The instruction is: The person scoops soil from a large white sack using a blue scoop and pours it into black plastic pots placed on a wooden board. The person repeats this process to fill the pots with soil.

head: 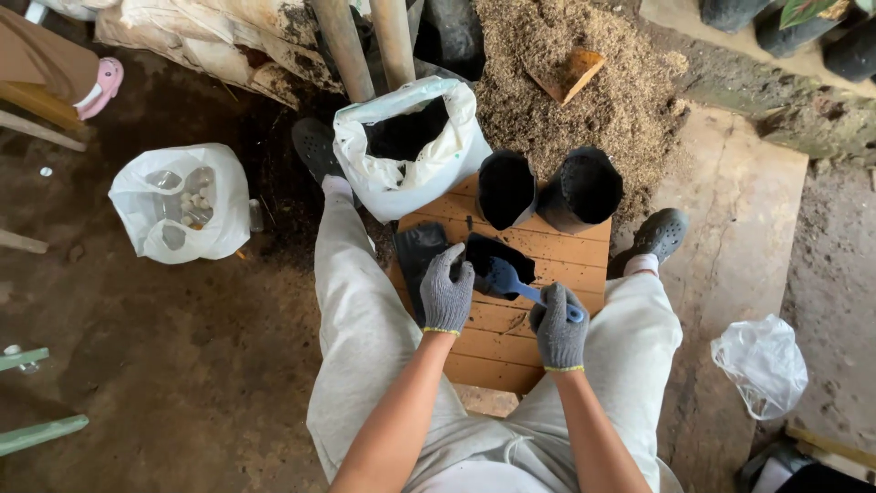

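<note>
On wooden board (538,251), black grow bag (497,257) (open-mouthed), blue scoop (506,278) tucked inside

A white plastic bag (182,203) of small pale items lay on the dirt floor (164,365) at left — far off, a sawdust heap (584,110); a crumpled clear bag (760,362) sat near right.

- Scoop (505,277) blade sunk inside black bag (497,258), tip out of sight; handle end wrapped by right hand (559,327).
- Left hand (445,290) covering the bag's near edge.
- Inside of white sack (408,146) too dark to make out.
- Small pale items in plastic bag (182,203) too blurred to identify.
- Dark pots (785,23) at top right cut off by the edge.
</note>
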